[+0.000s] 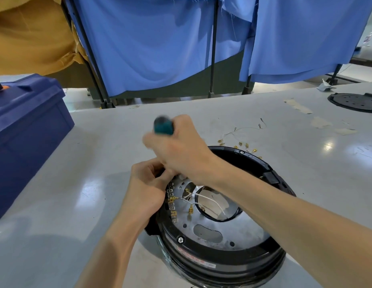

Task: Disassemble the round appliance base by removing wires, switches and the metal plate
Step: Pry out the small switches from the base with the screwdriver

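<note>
over the base point(222, 258), right hand point(181, 150) grips screwdriver point(163, 126).

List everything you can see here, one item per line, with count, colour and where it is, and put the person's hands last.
round appliance base: one, black, near edge of the table, right of centre
metal plate: one, silver, inside the base, with a round hole
white wires: several, with brass terminals, lying across the plate's hole
loose wires: a few, thin and pale, with brass terminals, on the table behind the base
screwdriver: one, teal handle, blurred, gripped upright in the right hand
toolbox: one, dark blue, left on the table
round lid: one, black, far right
table: one, light grey
curtains: blue, behind the table
left hand: at the base's left rim
right hand: above the plate
</note>
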`<state>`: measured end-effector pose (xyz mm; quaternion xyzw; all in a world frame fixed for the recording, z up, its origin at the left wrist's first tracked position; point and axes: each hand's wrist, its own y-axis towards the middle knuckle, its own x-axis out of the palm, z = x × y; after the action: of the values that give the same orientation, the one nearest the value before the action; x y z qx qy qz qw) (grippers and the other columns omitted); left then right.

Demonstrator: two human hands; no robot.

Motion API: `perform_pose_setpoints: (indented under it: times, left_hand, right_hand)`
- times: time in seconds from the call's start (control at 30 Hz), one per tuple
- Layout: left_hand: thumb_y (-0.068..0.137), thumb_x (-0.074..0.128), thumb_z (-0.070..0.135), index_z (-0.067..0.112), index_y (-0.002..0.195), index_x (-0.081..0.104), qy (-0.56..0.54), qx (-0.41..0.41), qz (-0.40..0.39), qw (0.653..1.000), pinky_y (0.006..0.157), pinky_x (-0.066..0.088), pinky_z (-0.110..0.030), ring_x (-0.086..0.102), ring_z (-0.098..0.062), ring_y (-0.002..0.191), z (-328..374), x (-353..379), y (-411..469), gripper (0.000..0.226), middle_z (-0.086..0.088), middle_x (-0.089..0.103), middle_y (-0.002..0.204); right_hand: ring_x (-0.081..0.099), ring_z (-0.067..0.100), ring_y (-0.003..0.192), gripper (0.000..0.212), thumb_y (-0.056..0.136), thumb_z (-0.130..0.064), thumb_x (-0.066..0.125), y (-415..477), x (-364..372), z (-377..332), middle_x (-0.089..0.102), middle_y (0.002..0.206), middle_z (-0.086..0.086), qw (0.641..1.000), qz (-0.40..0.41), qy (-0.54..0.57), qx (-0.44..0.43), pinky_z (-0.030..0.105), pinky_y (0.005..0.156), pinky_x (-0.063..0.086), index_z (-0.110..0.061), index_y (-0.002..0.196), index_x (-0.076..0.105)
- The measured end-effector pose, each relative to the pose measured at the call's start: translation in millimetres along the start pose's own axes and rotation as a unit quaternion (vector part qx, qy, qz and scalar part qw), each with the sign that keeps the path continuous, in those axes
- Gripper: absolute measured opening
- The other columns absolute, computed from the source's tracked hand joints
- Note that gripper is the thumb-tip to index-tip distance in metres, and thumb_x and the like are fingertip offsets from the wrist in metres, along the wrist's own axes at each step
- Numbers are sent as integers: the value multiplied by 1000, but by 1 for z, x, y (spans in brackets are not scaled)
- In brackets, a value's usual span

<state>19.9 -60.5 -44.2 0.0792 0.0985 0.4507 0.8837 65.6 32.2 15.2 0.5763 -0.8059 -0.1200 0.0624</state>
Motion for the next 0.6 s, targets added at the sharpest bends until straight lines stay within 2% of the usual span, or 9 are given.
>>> perform_pose_setpoints:
  times: [0.07, 0.17, 0.27, 0.43, 0.6]
  left_hand:
    - [90, 58, -3, 25, 67, 75, -4, -15, 0, 1000, 52, 50, -15, 71, -6, 63, 1, 0, 3, 41, 3, 75, 70]
    - [92, 56, -2, 30, 87, 76, 15, -23, 1, 1000, 67, 52, -11, 71, -2, 83, -2, 0, 5, 38, 11, 76, 87]
    - [92, 56, 0, 32, 85, 75, 29, -13, -2, 999, 68, 53, -12, 71, -4, 83, -1, 0, 4, 38, 11, 76, 86]
    - [92, 56, 0, 33, 84, 77, 23, -18, 2, 1000, 66, 54, -14, 72, -5, 81, -2, 0, 5, 39, 9, 76, 85]
    - [92, 55, -4, 36, 84, 77, 3, -14, -1, 1000, 71, 55, -17, 72, -7, 85, -1, 1, 4, 46, 8, 76, 88]
  right_hand:
    - [22, 9, 34, 44, 81, 3, 56, -4, -8, -2, 26, 40, -9, 1000, 30, -5, 0, 16, 38, 21, -17, 48, 35]
    - [16, 11, 33, 48, 83, 4, 50, -3, -24, -7, 23, 40, -5, 985, 61, 160, -6, 14, 41, 22, -19, 46, 31]
    - [16, 11, 31, 49, 84, 1, 49, -5, -20, -4, 20, 39, -4, 969, 71, 237, 4, 15, 40, 23, -18, 45, 28]
    - [15, 11, 32, 52, 83, 3, 47, -9, -13, 2, 18, 38, -3, 964, 103, 244, -9, 16, 40, 22, -19, 39, 29]
    - [12, 11, 35, 45, 81, 2, 46, -9, -15, 5, 17, 39, -3, 947, 159, 279, 13, 19, 41, 18, -17, 45, 26]
